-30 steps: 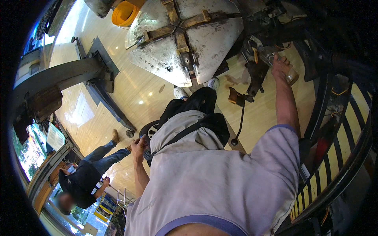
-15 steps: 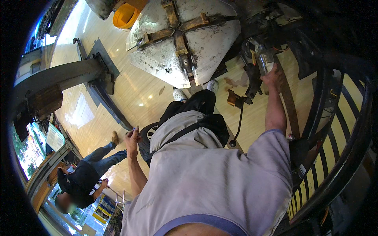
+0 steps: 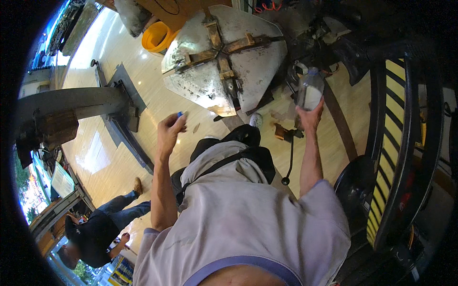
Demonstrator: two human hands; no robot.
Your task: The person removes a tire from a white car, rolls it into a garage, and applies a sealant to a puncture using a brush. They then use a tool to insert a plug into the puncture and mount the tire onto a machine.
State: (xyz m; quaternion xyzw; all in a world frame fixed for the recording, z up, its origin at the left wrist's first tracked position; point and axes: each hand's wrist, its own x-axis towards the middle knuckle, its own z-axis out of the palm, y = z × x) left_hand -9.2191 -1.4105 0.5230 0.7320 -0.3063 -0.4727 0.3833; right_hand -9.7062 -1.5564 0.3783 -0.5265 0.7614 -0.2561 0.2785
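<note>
Floor (image 3: 152, 101) — right grip (image 3: 310, 116) round bottle (image 3: 312, 88); left grip (image 3: 169, 130) pinching blue piece (image 3: 180, 114).

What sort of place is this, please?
Probably a tyre or vehicle workshop: the stained metal plate with four clamps resembles part of a tyre changer, and a heavy grey post stands left of it.

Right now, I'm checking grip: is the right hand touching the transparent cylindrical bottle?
Touching: head view shows the right hand gripping the transparent cylindrical bottle by its near end.
</note>
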